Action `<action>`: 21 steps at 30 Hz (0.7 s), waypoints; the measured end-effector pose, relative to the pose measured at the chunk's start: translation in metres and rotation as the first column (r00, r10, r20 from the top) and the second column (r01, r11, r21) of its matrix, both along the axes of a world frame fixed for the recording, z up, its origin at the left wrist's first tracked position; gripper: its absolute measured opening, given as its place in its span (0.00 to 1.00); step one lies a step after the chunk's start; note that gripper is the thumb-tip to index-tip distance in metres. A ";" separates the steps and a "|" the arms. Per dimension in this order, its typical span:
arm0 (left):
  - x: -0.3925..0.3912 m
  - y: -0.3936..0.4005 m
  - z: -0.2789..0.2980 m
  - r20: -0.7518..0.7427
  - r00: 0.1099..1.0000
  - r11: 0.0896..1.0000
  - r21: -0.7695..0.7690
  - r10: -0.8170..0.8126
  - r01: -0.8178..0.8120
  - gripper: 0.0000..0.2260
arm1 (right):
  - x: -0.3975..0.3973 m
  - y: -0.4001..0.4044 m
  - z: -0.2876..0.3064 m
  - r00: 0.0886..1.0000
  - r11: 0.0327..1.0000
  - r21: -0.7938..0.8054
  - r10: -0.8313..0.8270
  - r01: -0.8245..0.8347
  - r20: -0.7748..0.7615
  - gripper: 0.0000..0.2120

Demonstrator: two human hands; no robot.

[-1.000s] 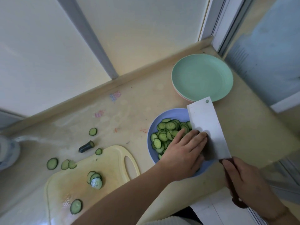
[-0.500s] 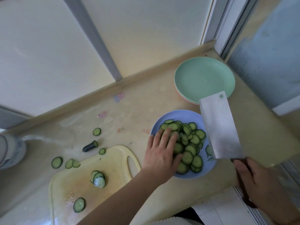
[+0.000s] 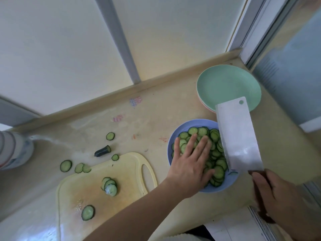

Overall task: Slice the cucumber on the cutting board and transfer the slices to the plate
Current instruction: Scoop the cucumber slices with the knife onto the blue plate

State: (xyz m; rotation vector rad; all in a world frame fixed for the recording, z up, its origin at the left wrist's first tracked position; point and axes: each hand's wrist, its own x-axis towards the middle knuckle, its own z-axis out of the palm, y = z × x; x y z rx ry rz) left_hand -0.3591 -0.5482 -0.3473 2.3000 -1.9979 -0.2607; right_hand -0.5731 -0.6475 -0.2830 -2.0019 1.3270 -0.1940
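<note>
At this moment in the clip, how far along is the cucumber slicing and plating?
Mostly done: the round blue plate holds a large pile of cucumber slices. In hand: the left hand lies flat on that pile, while the right hand holds the broad steel cleaver over the plate. Left: a few slices on the yellow plastic cutting board, strays on the beige counter, and the dark stem end.

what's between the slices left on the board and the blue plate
Nothing visible stands between them. The slices lie on the board, with only bare counter before the plate. The left hand rests flat on the plated slices; the cleaver hangs over the plate's right side.
</note>
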 end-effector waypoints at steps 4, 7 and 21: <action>0.008 0.020 -0.001 -0.107 0.994 1.000 -0.002 0.026 -0.027 0.31 | 0.015 0.014 0.016 0.999 0.986 0.167 -0.029 0.024 0.029 0.44; 0.024 0.062 -0.001 -0.231 0.971 0.991 -0.104 0.060 -0.085 0.28 | 0.032 0.040 0.025 0.994 0.936 0.350 -0.074 0.040 0.084 0.41; 0.105 0.317 -0.044 -0.080 0.857 0.858 -0.039 0.509 -0.513 0.32 | 0.121 0.198 -0.032 0.983 0.919 0.356 0.183 -0.170 -0.004 0.17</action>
